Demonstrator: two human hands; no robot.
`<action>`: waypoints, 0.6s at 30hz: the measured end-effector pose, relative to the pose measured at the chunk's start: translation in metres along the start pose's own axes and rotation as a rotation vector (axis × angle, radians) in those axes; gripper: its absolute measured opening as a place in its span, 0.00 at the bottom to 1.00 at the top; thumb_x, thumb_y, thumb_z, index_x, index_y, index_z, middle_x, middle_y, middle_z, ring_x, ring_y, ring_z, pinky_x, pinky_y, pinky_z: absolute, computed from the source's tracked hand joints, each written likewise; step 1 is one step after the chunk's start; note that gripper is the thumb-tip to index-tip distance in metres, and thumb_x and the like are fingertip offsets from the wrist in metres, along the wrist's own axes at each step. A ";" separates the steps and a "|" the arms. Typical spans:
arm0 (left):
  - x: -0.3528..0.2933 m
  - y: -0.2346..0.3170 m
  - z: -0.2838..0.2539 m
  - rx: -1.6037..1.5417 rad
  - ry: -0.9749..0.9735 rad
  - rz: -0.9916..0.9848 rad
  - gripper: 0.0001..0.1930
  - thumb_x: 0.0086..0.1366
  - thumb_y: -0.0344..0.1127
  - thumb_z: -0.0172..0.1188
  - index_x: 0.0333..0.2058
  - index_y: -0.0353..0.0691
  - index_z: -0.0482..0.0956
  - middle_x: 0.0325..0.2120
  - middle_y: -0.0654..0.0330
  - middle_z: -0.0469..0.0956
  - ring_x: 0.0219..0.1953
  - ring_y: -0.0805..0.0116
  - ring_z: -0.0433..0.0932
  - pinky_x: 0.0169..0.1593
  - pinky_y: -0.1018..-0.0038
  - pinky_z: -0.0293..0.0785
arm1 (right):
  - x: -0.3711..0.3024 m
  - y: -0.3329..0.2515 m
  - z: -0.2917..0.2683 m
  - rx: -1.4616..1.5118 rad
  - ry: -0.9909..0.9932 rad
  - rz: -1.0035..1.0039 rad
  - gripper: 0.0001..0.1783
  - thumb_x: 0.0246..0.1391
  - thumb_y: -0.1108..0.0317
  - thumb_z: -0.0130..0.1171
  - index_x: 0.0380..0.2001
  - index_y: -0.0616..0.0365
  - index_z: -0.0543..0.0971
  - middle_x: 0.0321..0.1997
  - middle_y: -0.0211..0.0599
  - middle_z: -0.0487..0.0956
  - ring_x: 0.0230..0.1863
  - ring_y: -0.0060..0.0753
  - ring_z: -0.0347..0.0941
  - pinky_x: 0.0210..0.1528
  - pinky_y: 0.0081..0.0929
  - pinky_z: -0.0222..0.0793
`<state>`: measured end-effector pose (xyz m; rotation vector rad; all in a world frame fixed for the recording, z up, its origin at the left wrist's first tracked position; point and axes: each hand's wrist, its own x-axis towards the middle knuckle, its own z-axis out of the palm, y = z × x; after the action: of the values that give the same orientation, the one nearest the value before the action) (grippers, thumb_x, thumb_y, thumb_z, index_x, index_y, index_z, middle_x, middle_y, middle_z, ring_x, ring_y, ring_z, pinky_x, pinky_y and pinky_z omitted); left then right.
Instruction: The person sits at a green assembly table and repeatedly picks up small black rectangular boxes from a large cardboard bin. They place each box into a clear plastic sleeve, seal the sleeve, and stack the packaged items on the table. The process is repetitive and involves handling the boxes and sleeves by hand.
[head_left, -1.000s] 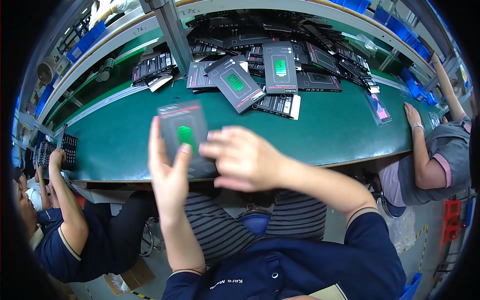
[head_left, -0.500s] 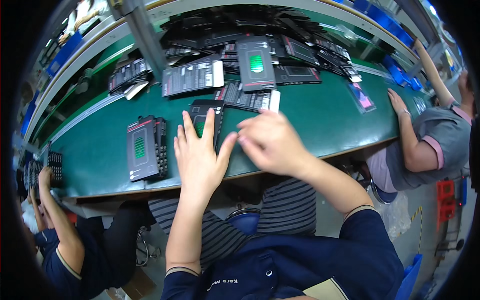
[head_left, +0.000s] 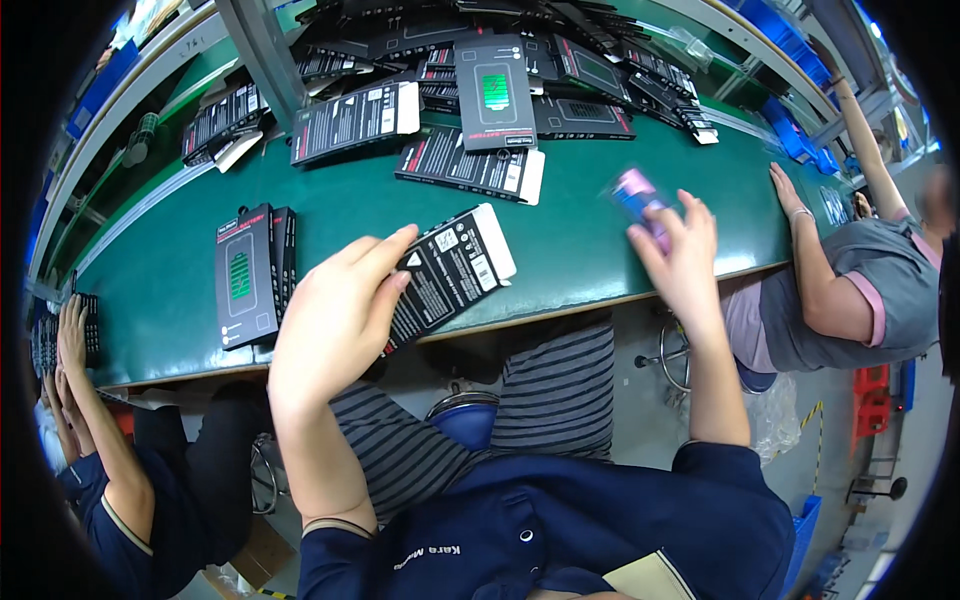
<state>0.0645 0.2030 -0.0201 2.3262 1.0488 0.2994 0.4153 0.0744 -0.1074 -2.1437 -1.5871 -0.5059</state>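
My left hand [head_left: 335,310] grips a flat black cardboard box [head_left: 452,268] by its near left side. The box is tilted, printed back up, and its white end flap [head_left: 495,243] stands out at the far right end. Out to the right, my right hand [head_left: 684,255] pinches a small flat pink-and-blue packet [head_left: 634,192], smeared by motion, above the green table. A few black boxes [head_left: 245,275] stand close together left of my left hand, a green battery picture on the front one.
A big heap of similar black boxes [head_left: 495,95] fills the back of the green table [head_left: 580,225]. A metal post [head_left: 262,60] rises at the back left. One co-worker's hand [head_left: 790,190] rests on the table at right; another's hand [head_left: 72,335] is by boxes at far left.
My left hand has gone from lying over a box to holding it turned over, flap out. My right hand has moved right and taken up the packet that lay on the table.
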 end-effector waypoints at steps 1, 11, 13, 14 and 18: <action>0.005 -0.003 0.008 0.096 0.063 0.126 0.26 0.61 0.36 0.65 0.57 0.30 0.74 0.55 0.43 0.76 0.58 0.44 0.75 0.61 0.62 0.69 | -0.006 -0.019 -0.002 0.144 0.029 -0.042 0.21 0.48 0.58 0.70 0.42 0.59 0.80 0.56 0.52 0.76 0.61 0.57 0.68 0.65 0.53 0.60; 0.016 -0.025 0.054 0.200 0.152 0.354 0.48 0.42 0.56 0.77 0.59 0.34 0.74 0.62 0.48 0.70 0.67 0.46 0.65 0.66 0.54 0.64 | 0.006 -0.061 -0.017 0.706 -0.418 -0.287 0.21 0.36 0.68 0.74 0.37 0.56 0.80 0.56 0.47 0.79 0.61 0.50 0.71 0.72 0.55 0.51; 0.017 -0.024 0.054 0.198 0.152 0.373 0.46 0.40 0.56 0.77 0.57 0.34 0.76 0.61 0.48 0.71 0.67 0.45 0.65 0.65 0.54 0.65 | 0.007 -0.070 -0.016 0.710 -0.493 -0.359 0.22 0.40 0.69 0.71 0.42 0.55 0.79 0.63 0.49 0.74 0.67 0.53 0.66 0.74 0.58 0.46; 0.018 -0.023 0.054 0.194 0.156 0.369 0.46 0.40 0.55 0.78 0.56 0.35 0.76 0.61 0.49 0.72 0.67 0.45 0.65 0.65 0.54 0.65 | 0.008 -0.077 -0.014 0.711 -0.529 -0.394 0.22 0.43 0.70 0.70 0.45 0.55 0.78 0.66 0.50 0.72 0.69 0.55 0.64 0.75 0.60 0.43; 0.023 -0.021 0.060 0.219 0.211 0.408 0.45 0.39 0.52 0.79 0.56 0.37 0.74 0.59 0.48 0.73 0.65 0.43 0.67 0.64 0.55 0.67 | -0.001 -0.119 -0.011 0.938 -0.481 -0.359 0.31 0.49 0.85 0.53 0.59 0.57 0.68 0.75 0.59 0.56 0.78 0.58 0.47 0.76 0.56 0.40</action>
<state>0.0913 0.2073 -0.0817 2.7495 0.7183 0.6254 0.3006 0.0986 -0.0842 -1.3009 -1.9217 0.6177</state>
